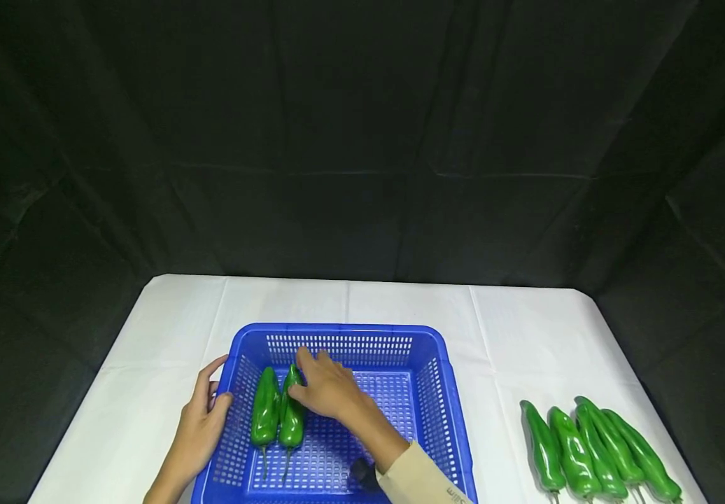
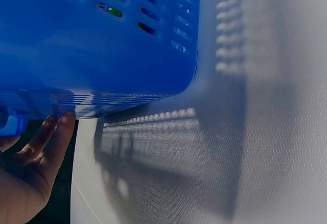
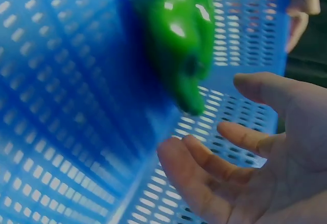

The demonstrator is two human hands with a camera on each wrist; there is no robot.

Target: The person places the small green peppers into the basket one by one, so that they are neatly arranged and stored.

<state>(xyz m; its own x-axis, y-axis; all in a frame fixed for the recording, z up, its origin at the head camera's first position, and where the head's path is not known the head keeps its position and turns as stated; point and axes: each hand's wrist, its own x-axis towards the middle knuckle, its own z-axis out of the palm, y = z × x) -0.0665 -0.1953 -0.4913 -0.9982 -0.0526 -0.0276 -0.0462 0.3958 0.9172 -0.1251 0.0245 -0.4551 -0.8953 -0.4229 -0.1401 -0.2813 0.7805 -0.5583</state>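
Palm down, the right hand (image 1: 331, 388) slants leftward into the blue basket (image 1: 343, 329), its grip wide and holding nothing, just beside the right one of two peppers (image 1: 292, 423) lying in the basket's left half. The left hand (image 1: 201, 423) grips the basket's left rim between thumb and fingers. The right thumb covers part of that pepper; whether they touch, I cannot tell. The basket's near side is cut off, and a dark object (image 1: 364, 474) under the right wrist is hard to make out. Five more peppers (image 1: 598, 448) lie together at the worktop's (image 1: 501, 336) near right, making seven.
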